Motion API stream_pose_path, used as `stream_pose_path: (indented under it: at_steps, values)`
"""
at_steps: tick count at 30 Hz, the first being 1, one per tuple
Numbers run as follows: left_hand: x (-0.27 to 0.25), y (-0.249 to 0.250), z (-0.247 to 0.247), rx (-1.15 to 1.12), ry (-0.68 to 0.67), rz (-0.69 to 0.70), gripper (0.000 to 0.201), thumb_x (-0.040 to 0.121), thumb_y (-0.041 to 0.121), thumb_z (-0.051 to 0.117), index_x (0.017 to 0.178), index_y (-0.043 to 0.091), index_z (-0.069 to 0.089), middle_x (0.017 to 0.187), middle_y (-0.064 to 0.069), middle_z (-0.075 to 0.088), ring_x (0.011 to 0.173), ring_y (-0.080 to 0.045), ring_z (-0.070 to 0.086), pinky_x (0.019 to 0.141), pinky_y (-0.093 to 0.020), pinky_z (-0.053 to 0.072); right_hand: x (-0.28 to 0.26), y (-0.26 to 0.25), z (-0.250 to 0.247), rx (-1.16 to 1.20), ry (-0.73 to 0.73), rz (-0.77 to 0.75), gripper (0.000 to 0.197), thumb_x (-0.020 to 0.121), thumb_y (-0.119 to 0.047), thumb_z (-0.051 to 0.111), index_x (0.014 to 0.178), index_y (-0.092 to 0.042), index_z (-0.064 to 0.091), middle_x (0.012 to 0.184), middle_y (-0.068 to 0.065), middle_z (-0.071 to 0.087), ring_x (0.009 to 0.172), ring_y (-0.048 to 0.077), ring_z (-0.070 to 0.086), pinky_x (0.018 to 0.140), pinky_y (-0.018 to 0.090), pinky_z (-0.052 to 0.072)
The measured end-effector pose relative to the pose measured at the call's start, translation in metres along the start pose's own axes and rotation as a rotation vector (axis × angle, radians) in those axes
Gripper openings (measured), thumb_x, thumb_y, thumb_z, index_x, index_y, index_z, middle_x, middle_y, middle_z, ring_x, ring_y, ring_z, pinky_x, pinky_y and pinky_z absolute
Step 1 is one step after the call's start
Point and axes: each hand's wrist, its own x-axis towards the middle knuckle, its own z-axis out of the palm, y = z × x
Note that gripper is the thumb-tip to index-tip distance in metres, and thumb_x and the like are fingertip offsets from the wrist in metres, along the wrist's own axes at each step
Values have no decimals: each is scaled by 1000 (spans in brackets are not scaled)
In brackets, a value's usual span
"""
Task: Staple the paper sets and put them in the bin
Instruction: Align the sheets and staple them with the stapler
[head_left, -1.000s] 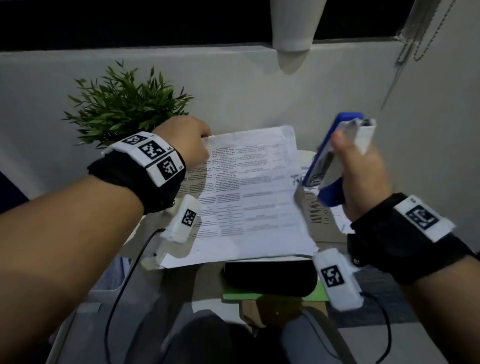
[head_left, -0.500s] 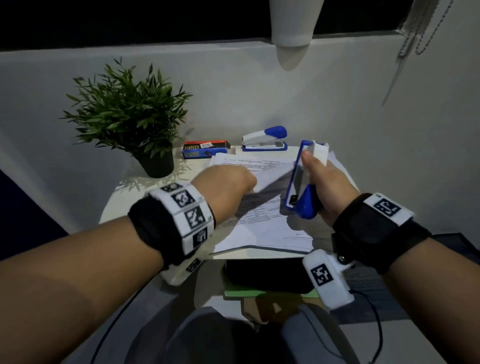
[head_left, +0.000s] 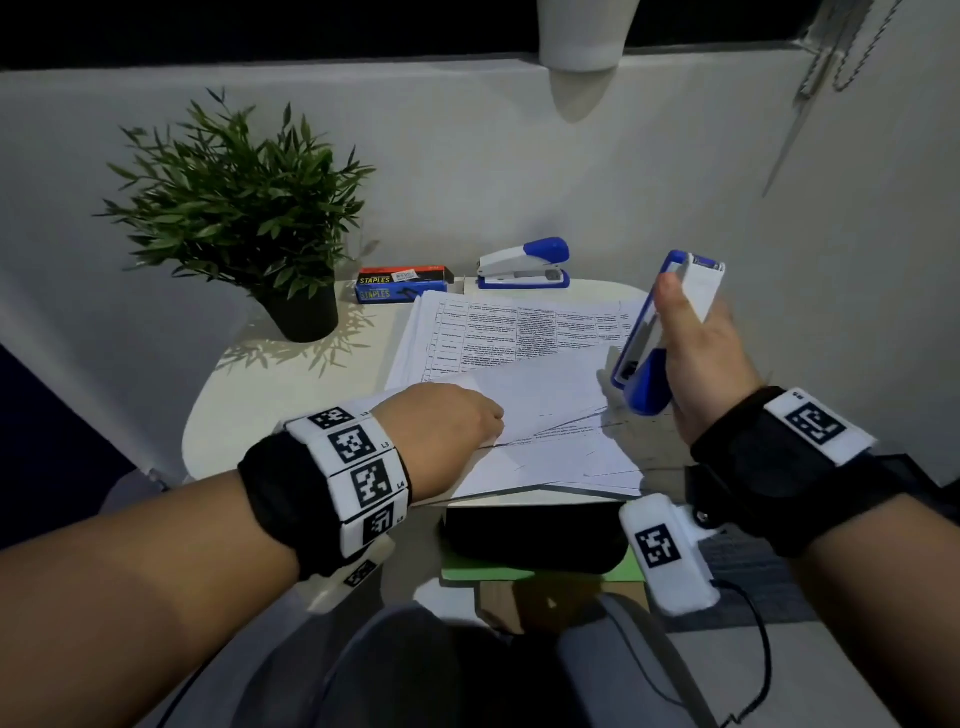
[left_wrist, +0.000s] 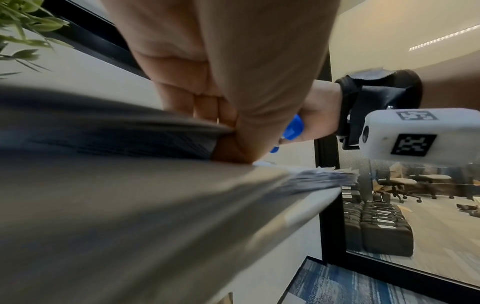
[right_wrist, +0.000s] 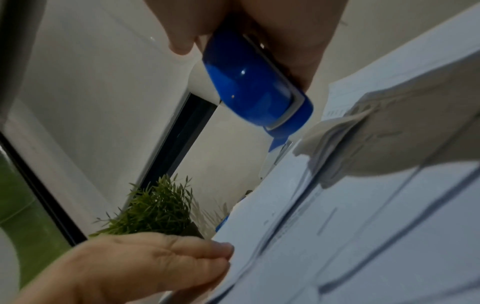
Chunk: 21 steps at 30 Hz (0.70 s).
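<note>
Two hands work at the table (head_left: 234, 415). Our left hand (head_left: 441, 431) pinches a paper set (head_left: 545, 395) between curled fingers (left_wrist: 205, 105) and thumb, on the stack (head_left: 509, 327). Our right hand (head_left: 701, 358) wraps closed around an upright stapler (head_left: 654, 338), poised just above the papers' right edge.

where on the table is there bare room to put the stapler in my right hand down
Bare tabletop lies left of the paper stack, in front of the potted plant. The back edge is crowded: staple boxes and a second stapler. The right side is covered by papers under the held stapler.
</note>
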Motion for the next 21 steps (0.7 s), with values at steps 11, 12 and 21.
stream_pose_path:
  at_steps: [11,12,21]
  values:
    - [-7,8,-5,-125,27,-94,38,84,24,35,98,10,67,102,-5,66,90,-25,65,72,-39,55,0,15,12,-35,-177,153,45,94,-43,51,129,-16,44,111,23,61,67,24,65,65,44,60]
    - [-9,10,-7,-158,69,-111,32,82,17,45,106,11,65,109,-5,63,94,-25,63,74,-39,55,0,16,11,-57,-172,150,43,94,-43,51,128,-17,44,111,21,61,67,22,65,62,41,60]
    - [-26,8,-12,-202,102,-396,74,79,34,63,143,20,29,145,4,27,130,-15,34,105,-26,31,-9,17,12,-84,-160,136,37,96,-37,49,127,-17,44,114,10,58,63,6,66,43,15,47]
